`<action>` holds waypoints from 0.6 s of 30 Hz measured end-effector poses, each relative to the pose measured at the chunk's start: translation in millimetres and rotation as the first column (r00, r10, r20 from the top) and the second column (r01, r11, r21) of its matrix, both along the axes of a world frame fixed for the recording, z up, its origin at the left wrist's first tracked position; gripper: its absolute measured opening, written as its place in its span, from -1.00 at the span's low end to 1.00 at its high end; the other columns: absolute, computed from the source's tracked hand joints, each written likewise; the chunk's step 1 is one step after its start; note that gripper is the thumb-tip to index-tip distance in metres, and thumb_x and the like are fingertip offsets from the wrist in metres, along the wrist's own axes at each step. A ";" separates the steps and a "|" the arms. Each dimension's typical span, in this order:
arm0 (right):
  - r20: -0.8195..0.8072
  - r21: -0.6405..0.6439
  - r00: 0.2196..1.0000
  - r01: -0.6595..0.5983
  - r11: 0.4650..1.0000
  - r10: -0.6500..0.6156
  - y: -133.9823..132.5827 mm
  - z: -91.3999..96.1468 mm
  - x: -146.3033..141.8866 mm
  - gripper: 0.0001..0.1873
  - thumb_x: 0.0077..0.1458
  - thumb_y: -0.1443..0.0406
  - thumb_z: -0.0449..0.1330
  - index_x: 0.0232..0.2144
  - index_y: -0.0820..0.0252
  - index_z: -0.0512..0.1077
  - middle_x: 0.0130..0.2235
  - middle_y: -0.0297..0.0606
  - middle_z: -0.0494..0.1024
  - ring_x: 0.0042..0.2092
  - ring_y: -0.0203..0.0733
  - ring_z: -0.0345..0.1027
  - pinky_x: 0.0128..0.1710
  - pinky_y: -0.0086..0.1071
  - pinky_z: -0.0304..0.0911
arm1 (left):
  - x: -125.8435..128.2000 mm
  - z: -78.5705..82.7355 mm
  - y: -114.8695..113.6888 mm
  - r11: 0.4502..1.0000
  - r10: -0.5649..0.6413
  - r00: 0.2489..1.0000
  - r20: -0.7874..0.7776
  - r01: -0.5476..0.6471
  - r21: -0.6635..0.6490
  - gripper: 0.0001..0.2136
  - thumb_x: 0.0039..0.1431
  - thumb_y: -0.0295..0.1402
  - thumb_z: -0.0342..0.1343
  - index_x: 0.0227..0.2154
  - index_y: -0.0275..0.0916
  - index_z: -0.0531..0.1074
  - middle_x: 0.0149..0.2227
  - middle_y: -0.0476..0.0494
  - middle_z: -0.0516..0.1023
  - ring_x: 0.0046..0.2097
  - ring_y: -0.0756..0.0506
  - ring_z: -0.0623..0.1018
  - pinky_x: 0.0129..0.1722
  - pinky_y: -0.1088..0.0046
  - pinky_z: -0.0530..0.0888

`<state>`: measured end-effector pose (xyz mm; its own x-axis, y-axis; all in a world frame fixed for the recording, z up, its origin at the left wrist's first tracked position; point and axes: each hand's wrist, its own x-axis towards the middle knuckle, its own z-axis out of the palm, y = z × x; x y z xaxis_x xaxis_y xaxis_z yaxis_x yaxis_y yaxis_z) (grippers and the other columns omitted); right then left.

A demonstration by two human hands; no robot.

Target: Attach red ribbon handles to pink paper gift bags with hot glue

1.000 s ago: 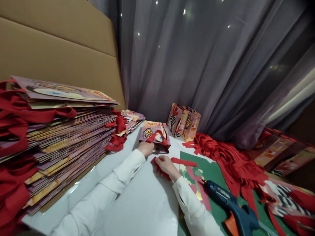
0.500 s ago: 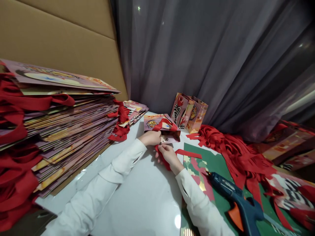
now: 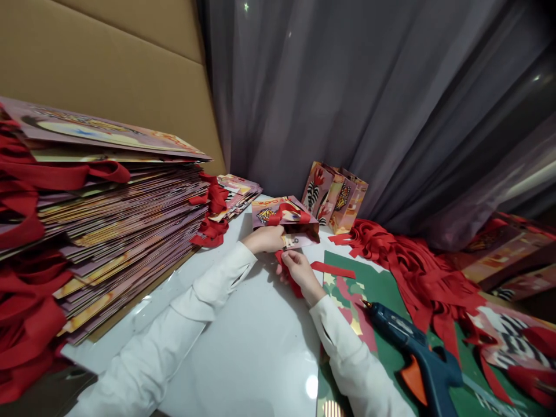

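Observation:
A small printed gift bag [image 3: 274, 207] with a butterfly picture lies on the white table, its mouth toward me. A red ribbon handle loops across its upper face. At the near left of the mouth, my left hand [image 3: 264, 239] is closed on the bag's rim; its fingertips are partly hidden. Just below the mouth, my right hand [image 3: 300, 271] pinches a red ribbon [image 3: 296, 288] close to the rim. One end of this ribbon sticks out to the right, over a green printed sheet [image 3: 382, 278].
To the left rises a tall stack of flat bags [image 3: 143, 214] with red ribbons hanging out. Two standing bags [image 3: 336, 197] are by the grey curtain [image 3: 286, 104]. A heap of red ribbons [image 3: 417, 278] and a blue glue gun [image 3: 408, 336] lie at right.
The bag has tilted a little and its ribbon handle has slumped flatter. My left hand has shifted slightly up and left with the rim. My right hand has barely moved.

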<state>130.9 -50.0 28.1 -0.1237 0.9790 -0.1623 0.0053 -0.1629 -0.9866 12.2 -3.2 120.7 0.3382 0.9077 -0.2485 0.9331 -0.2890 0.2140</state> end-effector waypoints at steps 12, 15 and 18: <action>-0.048 0.120 0.979 0.202 0.972 -0.198 -3.9 -15.7 -14.6 -0.67 0.10 0.00 0.07 -0.46 0.12 0.25 -0.59 -0.43 0.45 -0.70 -0.40 0.13 -0.74 -0.51 0.04 | -0.1 -3.0 1.7 1.000 -0.017 0.999 0.033 0.018 -0.012 -0.61 0.12 -0.37 0.04 0.03 -0.33 0.36 -0.02 -0.32 0.55 -0.05 -0.20 0.57 -0.14 0.41 0.46; -0.073 0.116 0.979 0.196 0.974 -0.189 -3.2 -14.9 -15.6 -0.67 0.05 0.00 0.11 -0.46 0.12 0.26 -0.60 -0.45 0.42 -0.70 -0.40 0.12 -0.74 -0.50 0.04 | 0.9 -2.7 1.3 1.000 -0.007 0.999 0.032 0.008 -0.007 -0.60 0.11 -0.36 0.06 0.03 -0.33 0.36 -0.03 -0.33 0.55 -0.06 -0.21 0.57 -0.15 0.41 0.46; -0.087 0.109 0.973 0.222 0.969 -0.213 -2.9 -14.4 -16.0 -0.67 0.01 0.01 0.14 -0.48 0.12 0.24 -0.61 -0.47 0.40 -0.71 -0.41 0.09 -0.74 -0.50 0.01 | 1.1 -3.3 0.7 1.000 -0.009 0.999 0.042 0.009 0.007 -0.60 0.09 -0.34 0.09 0.02 -0.32 0.38 -0.04 -0.31 0.56 -0.08 -0.19 0.57 -0.15 0.42 0.46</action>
<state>114.9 -52.9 13.8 0.0866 0.9953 -0.0428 -0.0910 -0.0349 -0.9952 13.3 -2.6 117.4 0.3568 0.9060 -0.2278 0.9204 -0.2992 0.2515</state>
